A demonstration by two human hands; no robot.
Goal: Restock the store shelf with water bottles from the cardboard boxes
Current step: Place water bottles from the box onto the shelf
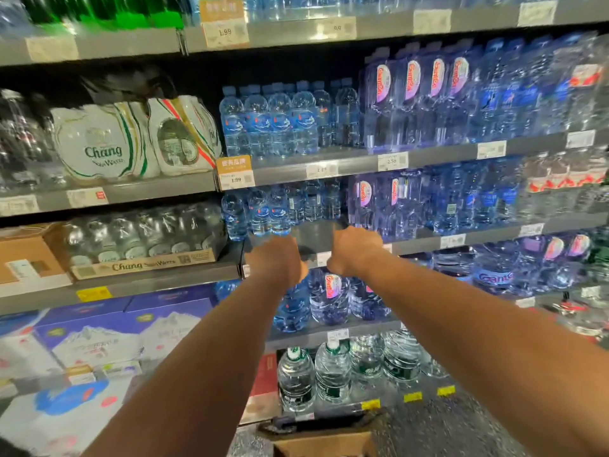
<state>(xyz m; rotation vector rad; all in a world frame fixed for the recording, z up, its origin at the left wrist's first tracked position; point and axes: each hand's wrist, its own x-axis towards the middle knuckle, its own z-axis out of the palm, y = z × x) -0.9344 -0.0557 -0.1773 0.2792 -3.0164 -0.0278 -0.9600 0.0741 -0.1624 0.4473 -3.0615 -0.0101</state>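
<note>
The left hand (276,255) and right hand (354,247) set small bottles (268,211) on the shelf (316,237), I think. I cannot tell their grip. Next, fetch more from the near box (324,443).

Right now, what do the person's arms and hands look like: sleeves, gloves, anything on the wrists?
The left hand and right hand are bare, no gloves. Both forearms are uncovered to the frame's edge; no sleeve shows. No watch, band or marking at either wrist. The fingers are mostly hidden.
</note>
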